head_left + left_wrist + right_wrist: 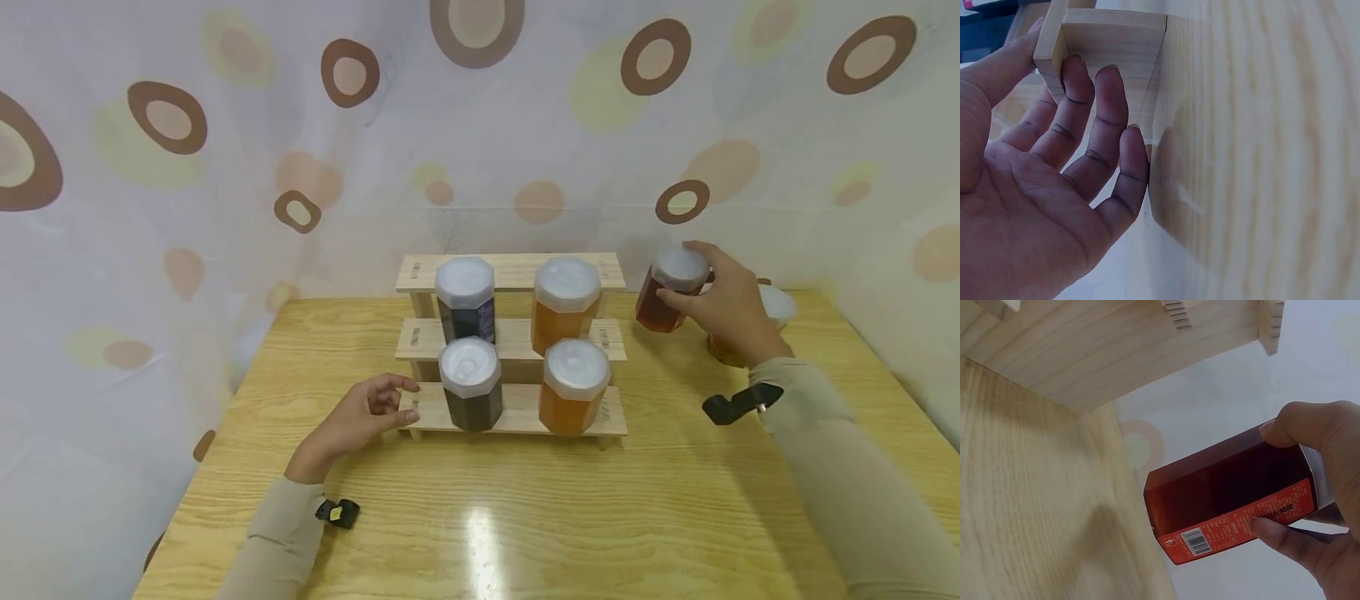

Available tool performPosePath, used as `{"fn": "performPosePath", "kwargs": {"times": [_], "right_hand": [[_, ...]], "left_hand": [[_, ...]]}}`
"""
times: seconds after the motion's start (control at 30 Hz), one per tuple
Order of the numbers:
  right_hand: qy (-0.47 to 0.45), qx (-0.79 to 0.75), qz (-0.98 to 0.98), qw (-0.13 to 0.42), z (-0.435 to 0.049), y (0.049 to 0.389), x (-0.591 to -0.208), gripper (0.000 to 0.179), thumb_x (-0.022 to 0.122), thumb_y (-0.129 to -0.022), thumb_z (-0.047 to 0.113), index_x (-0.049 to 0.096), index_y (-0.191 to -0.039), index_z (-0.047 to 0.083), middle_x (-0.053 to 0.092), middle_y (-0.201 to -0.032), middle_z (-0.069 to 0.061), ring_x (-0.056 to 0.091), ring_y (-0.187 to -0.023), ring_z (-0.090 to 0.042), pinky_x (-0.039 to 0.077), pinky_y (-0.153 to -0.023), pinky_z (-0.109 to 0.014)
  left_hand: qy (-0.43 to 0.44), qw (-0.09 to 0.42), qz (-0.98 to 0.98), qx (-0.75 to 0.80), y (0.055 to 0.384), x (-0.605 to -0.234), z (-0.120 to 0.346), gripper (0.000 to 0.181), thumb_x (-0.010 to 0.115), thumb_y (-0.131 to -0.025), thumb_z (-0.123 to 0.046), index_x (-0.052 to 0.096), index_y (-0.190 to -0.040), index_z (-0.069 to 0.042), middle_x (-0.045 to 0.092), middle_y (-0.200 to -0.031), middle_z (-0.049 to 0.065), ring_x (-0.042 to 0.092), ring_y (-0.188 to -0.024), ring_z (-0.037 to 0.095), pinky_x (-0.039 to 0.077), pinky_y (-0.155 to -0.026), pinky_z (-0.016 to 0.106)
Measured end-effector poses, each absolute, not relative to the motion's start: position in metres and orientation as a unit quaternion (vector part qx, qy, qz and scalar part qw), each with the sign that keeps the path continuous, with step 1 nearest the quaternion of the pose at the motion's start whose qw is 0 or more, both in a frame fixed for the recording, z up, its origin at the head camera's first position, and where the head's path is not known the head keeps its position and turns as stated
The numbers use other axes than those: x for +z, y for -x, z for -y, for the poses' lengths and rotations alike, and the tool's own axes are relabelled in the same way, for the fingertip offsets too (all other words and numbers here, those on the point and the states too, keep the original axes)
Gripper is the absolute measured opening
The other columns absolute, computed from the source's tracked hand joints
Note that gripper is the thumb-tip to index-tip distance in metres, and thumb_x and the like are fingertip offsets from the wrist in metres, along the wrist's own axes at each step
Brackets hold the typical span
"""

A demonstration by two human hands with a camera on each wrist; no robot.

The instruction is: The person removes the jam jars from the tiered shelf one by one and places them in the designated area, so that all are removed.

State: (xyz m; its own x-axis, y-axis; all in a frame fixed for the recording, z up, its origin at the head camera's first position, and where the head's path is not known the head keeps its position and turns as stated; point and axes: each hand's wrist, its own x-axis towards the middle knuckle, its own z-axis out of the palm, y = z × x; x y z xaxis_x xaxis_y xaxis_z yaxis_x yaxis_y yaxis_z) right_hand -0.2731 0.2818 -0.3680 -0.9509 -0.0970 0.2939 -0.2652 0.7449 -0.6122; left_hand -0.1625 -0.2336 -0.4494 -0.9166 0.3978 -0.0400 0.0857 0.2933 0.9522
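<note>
At the right, my right hand grips a hexagonal jar of dark red-brown contents by its white lid end, thumb on one side and fingers on the other. It is held tilted above the table, beside the wooden rack. A red label with a barcode shows on the jar in the right wrist view. My left hand is at the left end of the lowest step of the three-step wooden rack, fingers loosely bent. In the left wrist view its fingertips are right at the step's board.
On the middle step stand a dark jar and an amber jar; the lowest step bears another dark jar and amber jar. Another white-lidded jar stands partly behind my right hand. A patterned curtain hangs behind the table.
</note>
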Motion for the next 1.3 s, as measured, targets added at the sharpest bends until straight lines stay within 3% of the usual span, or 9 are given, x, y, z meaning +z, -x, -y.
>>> {"fn": "performPosePath", "kwargs": {"times": [0.5, 1.3], "right_hand": [[-0.088, 0.352, 0.927, 0.091, -0.281, 0.268, -0.398, 0.082, 0.081, -0.092, 0.028, 0.037, -0.155, -0.001, 0.050, -0.140, -0.035, 0.055, -0.111, -0.046, 0.046, -0.090, -0.059], [-0.093, 0.354, 0.925, 0.102, -0.285, 0.266, -0.414, 0.080, 0.083, -0.090, 0.021, 0.039, -0.153, -0.003, 0.051, -0.138, -0.040, 0.057, -0.111, -0.051, 0.047, -0.088, -0.063]], "left_hand": [[-0.155, 0.135, -0.792, 0.575, 0.163, -0.450, 0.234, 0.038, 0.074, -0.096, -0.004, 0.060, -0.131, 0.002, 0.061, -0.085, 0.008, 0.050, -0.067, 0.010, 0.039, -0.062, 0.023], [-0.160, 0.132, -0.789, 0.578, 0.163, -0.454, 0.235, 0.038, 0.074, -0.096, -0.004, 0.060, -0.131, 0.002, 0.062, -0.088, 0.016, 0.053, -0.068, 0.010, 0.040, -0.063, 0.023]]}}
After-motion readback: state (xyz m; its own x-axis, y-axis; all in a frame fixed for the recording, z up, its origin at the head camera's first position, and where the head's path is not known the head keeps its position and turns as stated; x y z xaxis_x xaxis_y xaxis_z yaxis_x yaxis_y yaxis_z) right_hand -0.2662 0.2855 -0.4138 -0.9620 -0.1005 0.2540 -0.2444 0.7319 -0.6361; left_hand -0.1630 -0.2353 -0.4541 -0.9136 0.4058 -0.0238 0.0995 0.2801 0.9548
